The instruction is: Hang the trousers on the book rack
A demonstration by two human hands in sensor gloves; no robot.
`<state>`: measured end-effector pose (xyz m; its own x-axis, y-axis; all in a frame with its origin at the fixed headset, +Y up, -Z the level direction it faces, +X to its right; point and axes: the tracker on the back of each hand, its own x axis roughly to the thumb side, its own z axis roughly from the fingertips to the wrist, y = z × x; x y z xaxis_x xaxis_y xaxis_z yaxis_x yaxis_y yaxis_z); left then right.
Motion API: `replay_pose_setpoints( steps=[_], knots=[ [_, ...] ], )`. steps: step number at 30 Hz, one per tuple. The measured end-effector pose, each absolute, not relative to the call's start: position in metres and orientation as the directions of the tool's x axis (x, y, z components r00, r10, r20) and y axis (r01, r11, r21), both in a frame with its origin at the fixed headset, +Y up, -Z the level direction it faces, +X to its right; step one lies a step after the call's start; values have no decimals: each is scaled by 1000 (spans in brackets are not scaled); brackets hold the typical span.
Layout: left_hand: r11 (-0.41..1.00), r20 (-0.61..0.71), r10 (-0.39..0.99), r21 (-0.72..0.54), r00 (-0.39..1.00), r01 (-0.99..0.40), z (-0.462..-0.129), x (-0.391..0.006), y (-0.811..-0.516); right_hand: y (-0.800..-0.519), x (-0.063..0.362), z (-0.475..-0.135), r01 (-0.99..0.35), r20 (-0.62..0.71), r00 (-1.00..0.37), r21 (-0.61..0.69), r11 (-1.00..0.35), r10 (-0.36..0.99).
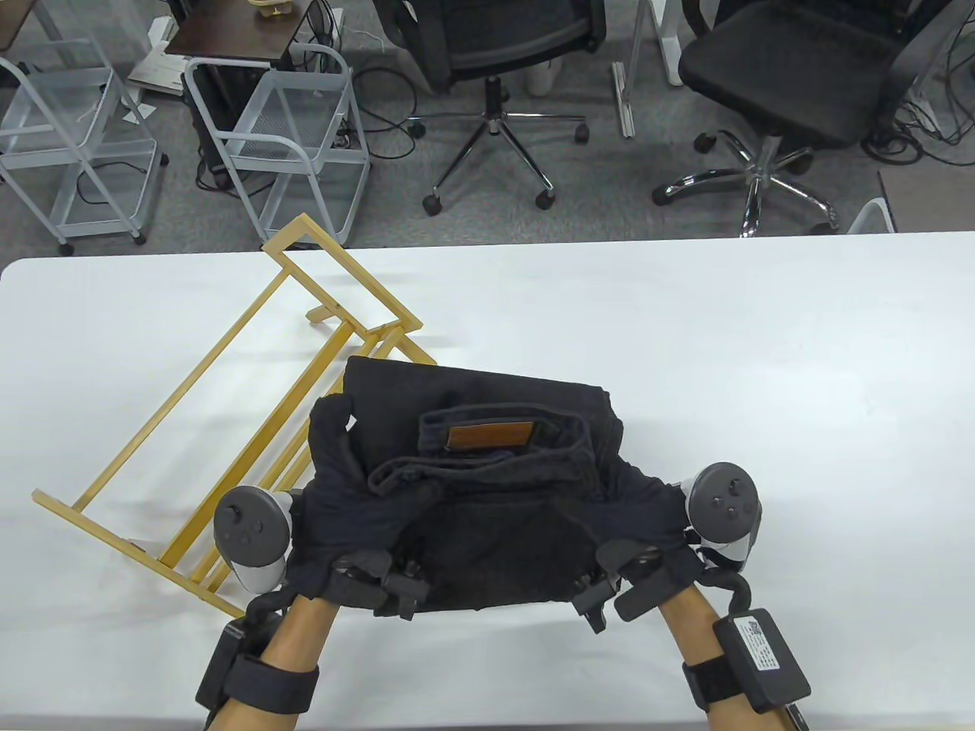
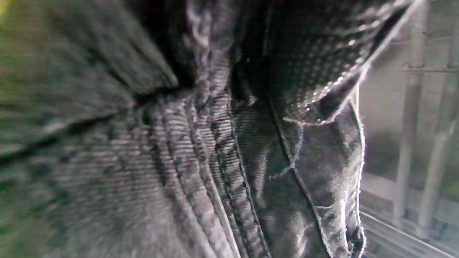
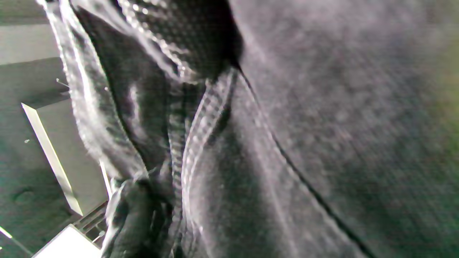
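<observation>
Folded black trousers (image 1: pixel 487 472) at lower centre are gripped at either side by the left hand (image 1: pixel 335 502) and right hand (image 1: pixel 647 510), beside the wooden book rack (image 1: pixel 251 411) at left.

Count: 1 trousers (image 1: pixel 487 472), 1 wooden rack (image 1: pixel 228 411), 2 gloved hands, 2 office chairs, 2 wire carts upper left of frame.

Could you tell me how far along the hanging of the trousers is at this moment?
Done: the folded trousers are gathered up. In hand: the left hand and right hand each grip a side of them, beside the book rack, which lies flat on the table. Left: draping them over a rail; nothing hangs there yet.
</observation>
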<state>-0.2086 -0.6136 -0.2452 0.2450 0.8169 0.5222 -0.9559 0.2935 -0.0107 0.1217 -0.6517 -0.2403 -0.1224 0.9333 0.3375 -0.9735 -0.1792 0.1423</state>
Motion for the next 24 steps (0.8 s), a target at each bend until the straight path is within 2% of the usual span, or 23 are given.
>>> replay_pose_setpoints(
  steps=[7, 14, 19, 24],
  knots=[
    [314, 571, 761, 90, 307, -945, -239, -212, -605, -658, 113, -244, -954, 310, -116, 228, -192, 944],
    [366, 616, 689, 158, 381, -917, -231, -212, -590, -674, 109, -252, -927, 273, -182, 272, -258, 944],
    [393, 632, 643, 213, 433, -894, -228, -215, -576, -682, 108, -256, -852, 201, -254, 416, -317, 946],
    [379, 632, 635, 246, 444, -892, -230, -217, -562, -683, 110, -256, -857, 198, -263, 402, -323, 944]
  ],
)
